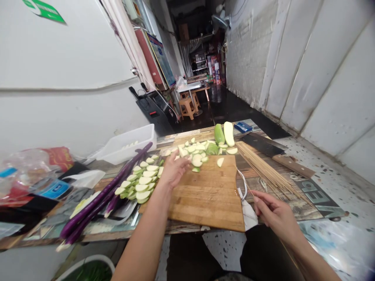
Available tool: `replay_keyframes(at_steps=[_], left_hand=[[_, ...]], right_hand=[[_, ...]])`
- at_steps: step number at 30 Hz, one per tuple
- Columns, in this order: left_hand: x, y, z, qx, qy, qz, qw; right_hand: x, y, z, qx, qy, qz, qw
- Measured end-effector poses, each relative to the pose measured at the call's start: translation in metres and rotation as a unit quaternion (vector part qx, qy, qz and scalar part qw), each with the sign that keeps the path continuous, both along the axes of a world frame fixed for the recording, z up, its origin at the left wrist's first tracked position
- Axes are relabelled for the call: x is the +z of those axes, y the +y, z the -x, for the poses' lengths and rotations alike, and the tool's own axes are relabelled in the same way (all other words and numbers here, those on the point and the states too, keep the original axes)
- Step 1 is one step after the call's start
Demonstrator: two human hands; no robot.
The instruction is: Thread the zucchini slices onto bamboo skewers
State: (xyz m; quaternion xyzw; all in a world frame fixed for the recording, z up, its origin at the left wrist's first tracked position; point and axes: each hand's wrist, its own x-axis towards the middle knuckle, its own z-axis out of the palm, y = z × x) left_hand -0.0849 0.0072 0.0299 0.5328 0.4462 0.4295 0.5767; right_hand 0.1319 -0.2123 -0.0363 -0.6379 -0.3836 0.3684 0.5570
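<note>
My left hand [173, 170] reaches over the wooden cutting board [209, 195], its fingertips closing on a pale green vegetable slice among a loose pile of slices [195, 150] at the board's far edge. My right hand [274, 212] hovers at the board's right side, its fingers pinched round a thin bamboo skewer [249, 189]. A neat row of slices [143, 181] lies left of the board. Two halves of a green vegetable [224, 134] lie beyond the pile.
A bundle of bamboo skewers [269, 171] and a cleaver [274, 152] lie to the right. Long purple eggplants [99, 199] stretch along the left. A white plastic tub [127, 144] stands at the back left, bags [35, 175] at far left.
</note>
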Motion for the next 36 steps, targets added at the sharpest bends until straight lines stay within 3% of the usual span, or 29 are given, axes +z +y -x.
replay_keyframes(at_steps=[2, 4, 7, 11, 15, 20, 29, 36], left_hand=[[0.003, -0.009, 0.004, -0.049, -0.127, 0.108, 0.985], [0.002, -0.017, 0.008, -0.068, -0.179, 0.161, 0.968], [-0.004, -0.029, 0.011, -0.095, -0.182, 0.18, 0.962], [-0.015, -0.044, 0.011, -0.116, -0.148, 0.133, 0.973], [-0.028, -0.047, 0.008, -0.089, -0.158, 0.107, 0.978], [-0.04, -0.042, 0.004, -0.01, -0.231, 0.151, 0.961], [-0.037, -0.039, -0.007, 0.081, -0.251, 0.189, 0.946], [-0.035, -0.038, -0.008, 0.084, -0.244, 0.197, 0.946]], right_hand=[[0.006, -0.001, 0.003, 0.004, -0.001, -0.005, 1.0], [0.012, 0.001, 0.009, 0.026, -0.018, -0.01, 0.999], [0.019, 0.008, 0.024, 0.08, -0.062, -0.017, 0.995], [0.024, 0.025, 0.05, 0.107, -0.158, -0.062, 0.98], [0.024, 0.04, 0.068, 0.114, -0.233, -0.107, 0.96], [0.018, 0.048, 0.074, 0.135, -0.214, -0.1, 0.962], [0.021, 0.047, 0.075, 0.165, -0.218, -0.099, 0.957], [0.017, 0.052, 0.076, 0.149, -0.199, -0.096, 0.964]])
